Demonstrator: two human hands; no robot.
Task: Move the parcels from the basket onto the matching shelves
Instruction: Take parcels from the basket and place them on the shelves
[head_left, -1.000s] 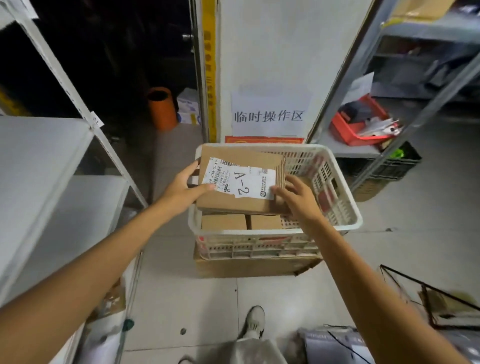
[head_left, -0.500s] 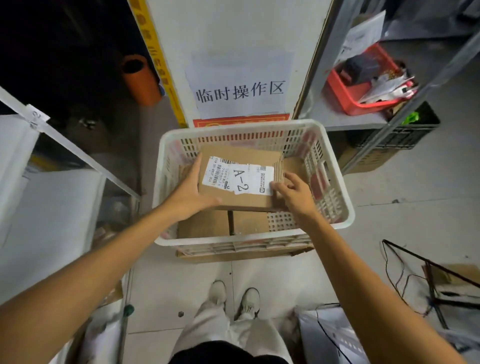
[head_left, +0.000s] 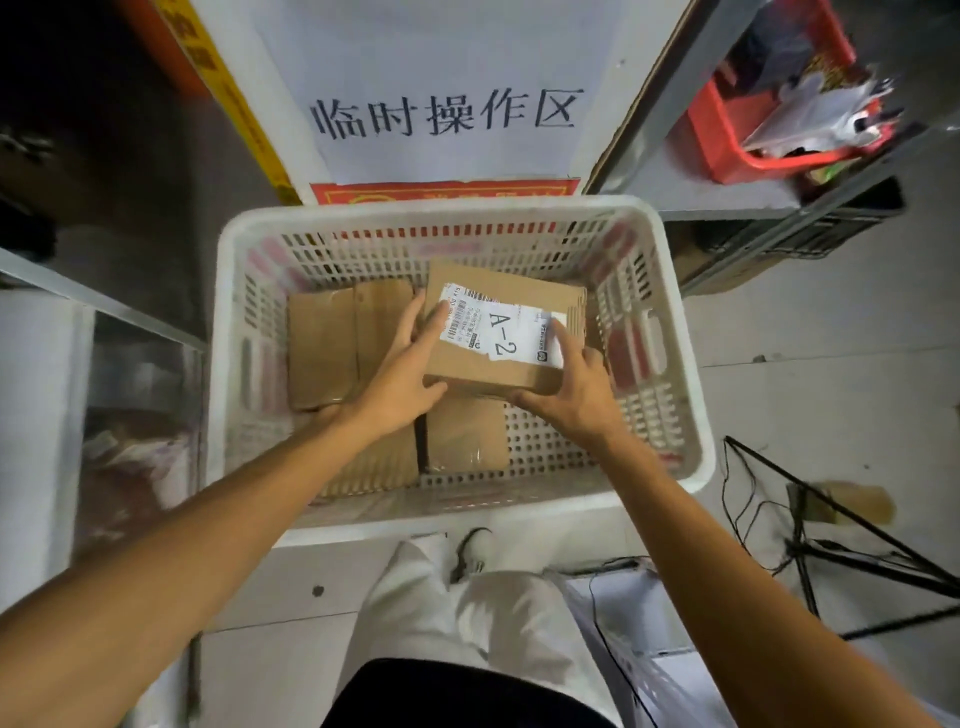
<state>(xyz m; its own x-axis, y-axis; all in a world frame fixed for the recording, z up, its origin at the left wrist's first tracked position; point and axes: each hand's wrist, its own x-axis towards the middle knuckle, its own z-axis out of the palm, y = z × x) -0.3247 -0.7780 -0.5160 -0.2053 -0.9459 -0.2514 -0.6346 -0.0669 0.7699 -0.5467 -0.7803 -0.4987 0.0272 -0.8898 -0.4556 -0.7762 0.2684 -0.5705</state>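
Gripping A-2 parcel (head_left: 467, 370): left hand (head_left: 400, 385), right hand (head_left: 577, 401), over white basket (head_left: 431, 213); pale floor (head_left: 810, 400), shelf (head_left: 719, 193) beside.

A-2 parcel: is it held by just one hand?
No, the left hand and the right hand both grip the A-2 parcel, one at each side.

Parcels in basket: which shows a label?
The parcel held between left hand and right hand: its top carries a white A-2 sticker. The boxes under it show plain cardboard.

Unreadable and cropped
The fine print on the label (head_left: 501, 332) cannot be read; the red tray (head_left: 709, 124) is blurred and cropped.
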